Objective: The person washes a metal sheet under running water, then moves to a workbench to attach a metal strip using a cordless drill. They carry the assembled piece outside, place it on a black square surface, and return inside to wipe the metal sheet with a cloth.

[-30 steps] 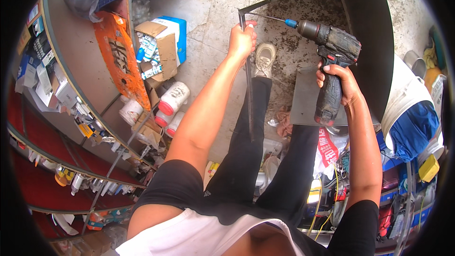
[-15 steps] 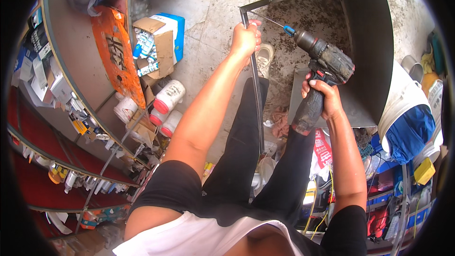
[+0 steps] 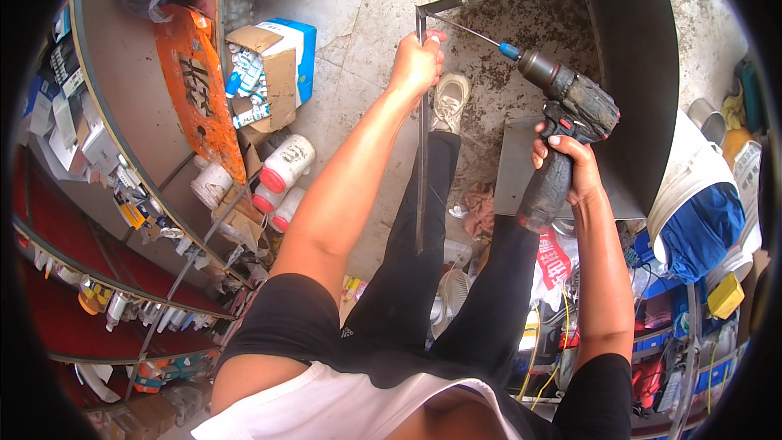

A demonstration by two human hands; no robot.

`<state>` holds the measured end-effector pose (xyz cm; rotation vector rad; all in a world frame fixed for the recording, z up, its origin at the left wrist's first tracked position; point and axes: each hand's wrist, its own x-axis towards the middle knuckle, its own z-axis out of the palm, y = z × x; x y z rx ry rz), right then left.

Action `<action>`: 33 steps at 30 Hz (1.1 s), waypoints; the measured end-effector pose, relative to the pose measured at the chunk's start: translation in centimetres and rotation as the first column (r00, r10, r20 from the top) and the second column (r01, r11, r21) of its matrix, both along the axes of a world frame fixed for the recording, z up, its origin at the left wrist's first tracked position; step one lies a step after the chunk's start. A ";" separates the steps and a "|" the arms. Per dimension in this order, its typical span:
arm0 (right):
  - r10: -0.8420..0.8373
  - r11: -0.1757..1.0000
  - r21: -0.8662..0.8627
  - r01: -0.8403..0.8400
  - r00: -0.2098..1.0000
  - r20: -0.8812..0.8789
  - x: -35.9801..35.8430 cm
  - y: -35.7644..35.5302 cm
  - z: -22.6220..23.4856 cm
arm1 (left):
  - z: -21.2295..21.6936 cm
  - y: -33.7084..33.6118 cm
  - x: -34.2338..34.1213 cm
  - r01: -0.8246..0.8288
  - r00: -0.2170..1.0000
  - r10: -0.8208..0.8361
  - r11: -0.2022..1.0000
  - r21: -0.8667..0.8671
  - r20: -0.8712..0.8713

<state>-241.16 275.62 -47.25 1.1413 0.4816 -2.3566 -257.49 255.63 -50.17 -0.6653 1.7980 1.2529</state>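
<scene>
metal frame bar (image 3: 421, 138): thin dark upright strip, the front corner post of a dark sheet-metal cabinet (image 3: 631, 73) that stands on the concrete floor (image 3: 358, 24). its long axis runs near vertical in the head view, from the top corner down to a free end between the person's legs.

left hand (image 3: 415, 65): clenched round the bar just below the top corner, fingers wrapped, arm stretched out ahead. this is the hand touching the bar, and the nearer of the two.

cordless drill (image 3: 566, 126): dark, worn body, pistol grip pointing down, long thin bit (image 3: 472, 31) with a blue collar. the bit slants up and to the left, its tip close to the top corner of the frame, just above the left hand; whether it touches the metal cannot be told.

right hand (image 3: 570, 167): closed round the drill grip, well to the right of the bar, apart from it. the bar lies left of and slightly ahead of this hand, along the line of the bit.

surroundings: pale shoe (image 3: 450, 102) just right of the bar; white bottles with red caps (image 3: 281, 171) and an open cardboard box (image 3: 273, 65) to the left; orange board (image 3: 199, 90) leaning on stocked shelves (image 3: 98, 220); blue and white sack (image 3: 700, 204) at right.
</scene>
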 end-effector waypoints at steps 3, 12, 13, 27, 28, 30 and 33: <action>0.067 0.995 0.078 -0.068 0.998 0.010 -0.3 -0.6 0.9 | -0.2 0.0 0.4 -0.024 1.000 0.024 0.999 -0.025 -0.019; -0.136 0.991 0.007 0.135 0.988 0.077 0.8 -4.5 2.3 | -0.4 0.9 0.6 -0.150 0.988 0.151 0.988 0.029 -0.020; -0.146 0.989 0.006 0.146 0.986 0.085 0.7 -4.6 2.4 | -0.3 0.9 0.5 -0.146 0.989 0.146 0.989 0.029 -0.021; -0.130 0.991 -0.008 0.131 0.989 0.078 1.3 -3.3 1.5 | -0.4 0.5 1.6 -0.074 0.997 0.074 0.997 0.009 -0.006; -0.116 0.993 -0.006 0.116 0.991 0.071 1.0 -3.2 1.5 | -0.4 0.3 1.7 -0.090 0.996 0.090 0.996 0.015 -0.002; -0.085 0.996 0.010 0.084 0.995 0.047 1.0 -3.2 1.7 | -0.6 0.0 1.8 -0.124 0.992 0.124 0.992 0.028 0.007; -0.064 0.998 0.032 0.063 0.997 0.036 2.1 -2.7 1.9 | -0.6 -0.5 1.7 -0.145 0.989 0.144 0.986 0.086 0.013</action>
